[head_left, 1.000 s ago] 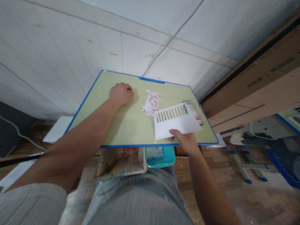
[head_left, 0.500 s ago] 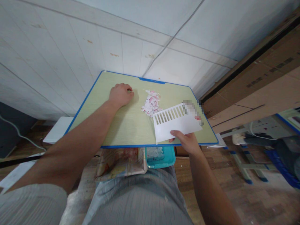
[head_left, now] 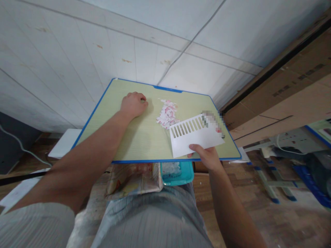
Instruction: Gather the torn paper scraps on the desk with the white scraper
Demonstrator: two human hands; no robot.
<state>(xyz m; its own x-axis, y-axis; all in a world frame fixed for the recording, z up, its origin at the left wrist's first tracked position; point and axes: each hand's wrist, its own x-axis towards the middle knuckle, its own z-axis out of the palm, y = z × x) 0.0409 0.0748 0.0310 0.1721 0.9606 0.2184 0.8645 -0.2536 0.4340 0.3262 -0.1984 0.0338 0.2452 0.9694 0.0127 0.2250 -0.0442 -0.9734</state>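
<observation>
My right hand (head_left: 207, 156) grips the near edge of a white card (head_left: 199, 137), thumb on top and fingers underneath. A row of narrow slots runs along the card's far side, and its far right part is blurred out. The card lies over the right of the pale green tabletop (head_left: 137, 144). Left of the card's slotted corner is a small heap of white and pink paper scraps (head_left: 167, 115). My left hand (head_left: 133, 104) rests on the table left of the heap, fingers curled in a loose fist with nothing visible in them.
Below the table's front edge are a turquoise tub (head_left: 190, 174) with white bits inside and a patterned cloth or bag (head_left: 134, 181). A white wall (head_left: 116, 44) stands behind the table. Large cardboard boxes (head_left: 281, 96) stand to the right.
The white card and my right hand have shifted very slightly to the right. My left hand and the heap of scraps look the same.
</observation>
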